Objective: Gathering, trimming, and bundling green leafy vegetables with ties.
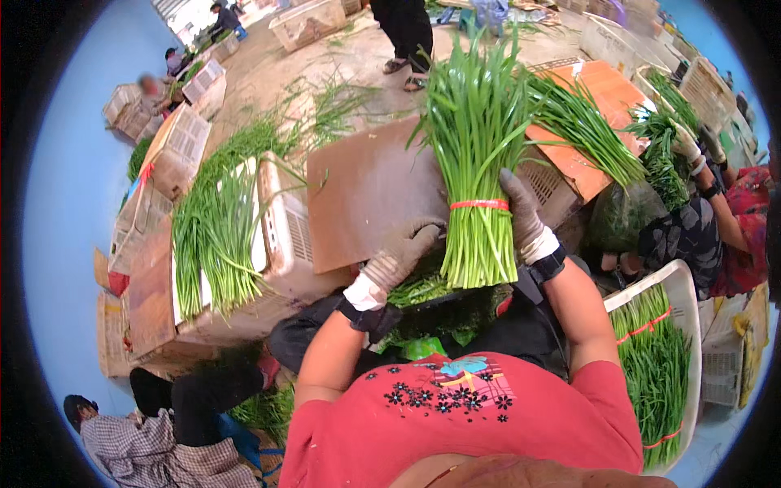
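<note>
A thick bundle of garlic chives (pixel 479 152), bound with a red band (pixel 479 205), stands upright in front of me, leaf tips pointing away and cut ends towards my lap. My right hand (pixel 523 210), in a grey glove, grips its right side near the band. My left hand (pixel 406 253), gloved too, is close to the bundle's left side, thumb up and fingers bent; whether it touches the stalks is hidden. Behind both hands lies a brown board (pixel 372 189). Under the bundle's cut ends is a dark container (pixel 451 311) with green trimmings.
Loose chives (pixel 219 244) lie on a crate at left, and more chives (pixel 586 125) on an orange board (pixel 601 91). A white crate (pixel 686 293) at right holds banded bundles. Co-workers sit left and right; a gloved co-worker's hand (pixel 686 143) holds greens. Someone stands ahead (pixel 406 30).
</note>
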`<state>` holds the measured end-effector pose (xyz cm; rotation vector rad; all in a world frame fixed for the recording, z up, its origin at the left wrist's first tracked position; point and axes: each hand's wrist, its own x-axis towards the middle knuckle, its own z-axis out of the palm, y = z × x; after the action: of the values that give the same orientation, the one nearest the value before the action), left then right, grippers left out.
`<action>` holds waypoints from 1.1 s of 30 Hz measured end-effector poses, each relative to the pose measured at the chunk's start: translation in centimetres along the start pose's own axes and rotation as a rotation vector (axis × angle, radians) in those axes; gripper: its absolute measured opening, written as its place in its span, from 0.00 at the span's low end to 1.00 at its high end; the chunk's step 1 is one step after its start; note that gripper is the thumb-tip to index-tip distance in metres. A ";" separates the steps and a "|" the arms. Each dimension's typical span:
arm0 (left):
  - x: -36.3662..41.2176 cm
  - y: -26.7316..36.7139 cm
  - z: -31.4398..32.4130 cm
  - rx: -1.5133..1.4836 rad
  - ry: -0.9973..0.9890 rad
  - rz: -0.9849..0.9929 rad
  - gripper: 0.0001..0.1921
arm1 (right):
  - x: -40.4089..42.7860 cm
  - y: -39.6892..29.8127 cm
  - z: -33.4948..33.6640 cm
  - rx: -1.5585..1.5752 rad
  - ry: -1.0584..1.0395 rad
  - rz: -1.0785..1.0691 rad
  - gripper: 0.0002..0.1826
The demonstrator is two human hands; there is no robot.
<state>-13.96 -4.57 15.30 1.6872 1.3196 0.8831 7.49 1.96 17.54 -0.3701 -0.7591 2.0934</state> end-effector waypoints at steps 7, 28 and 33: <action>-0.2 3.0 1.0 -0.603 -0.119 -0.022 0.27 | -0.1 2.1 -1.4 0.008 -0.020 0.063 0.28; 1.2 -4.5 2.6 -0.961 0.190 -0.365 0.39 | 2.1 7.5 -1.1 -1.045 0.294 0.107 0.29; 0.6 -3.1 3.8 -0.956 0.218 -0.372 0.35 | 3.7 9.3 -2.6 -1.090 0.306 0.156 0.30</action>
<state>-11.76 -4.26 10.87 0.6013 1.0239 1.2191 0.74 1.74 9.66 -1.3215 -1.6616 1.5076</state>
